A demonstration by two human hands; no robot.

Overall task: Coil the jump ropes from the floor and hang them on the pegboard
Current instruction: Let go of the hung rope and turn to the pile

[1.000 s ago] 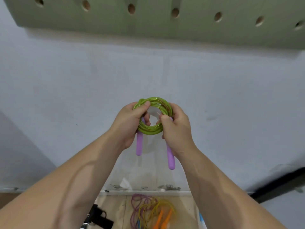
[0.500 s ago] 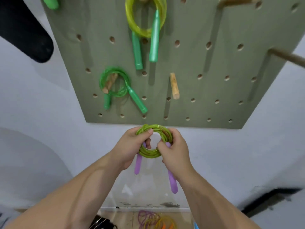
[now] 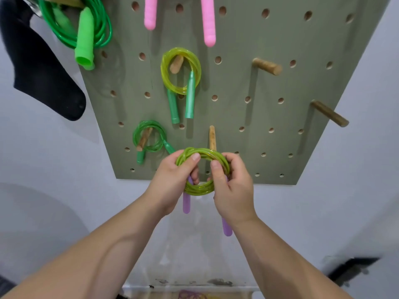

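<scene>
Jump rope coil (image 3: 199, 188) | left hand (image 3: 170, 186), right hand (image 3: 233, 190) pinch it | at bare peg (image 3: 212, 137) tip (near pegboard (image 3: 259, 126) bottom edge)

Both hands, left (image 3: 172, 180) and right (image 3: 232, 186), hold a coiled green jump rope (image 3: 201, 170) just below a bare wooden peg (image 3: 212, 137) on the green pegboard (image 3: 248, 130).

I raise the green coiled rope (image 3: 199, 188), pinched in my left hand (image 3: 170, 186) and right hand (image 3: 234, 190), from the bare wall up over the pegboard's (image 3: 248, 126) bottom edge, so its top now overlaps the tip of the bare wooden peg (image 3: 212, 138). My gaze lifts too: pink handles (image 3: 209, 22) appear at the top edge.
</scene>
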